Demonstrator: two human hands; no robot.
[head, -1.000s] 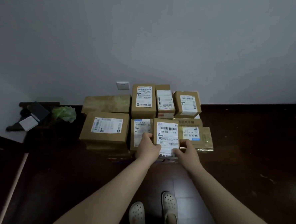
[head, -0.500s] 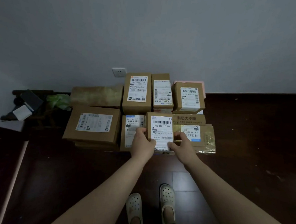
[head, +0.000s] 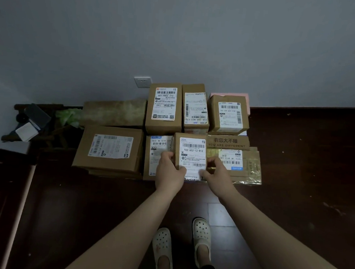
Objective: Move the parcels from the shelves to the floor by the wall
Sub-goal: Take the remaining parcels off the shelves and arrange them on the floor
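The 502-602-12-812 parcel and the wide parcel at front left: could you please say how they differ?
The 502-602-12-812 parcel is narrow; the wide parcel is far broader. The left hand and right hand hold the 502-602-12-812 parcel's sides; nothing touches the wide parcel. The former's label reads upright and nearly fills its top; the wide parcel's lies sideways amid bare cardboard. Both are brown cardboard with white barcode labels.

One small labelled parcel (head: pixel 193 151) gripped at its sides by left hand (head: pixel 168 172) and right hand (head: pixel 216 174), cardboard parcels (head: pixel 109 149) ranged around it on dark floor (head: pixel 305 163), grey wall (head: pixel 199 42) behind, white clogs (head: pixel 201 233) worn below.
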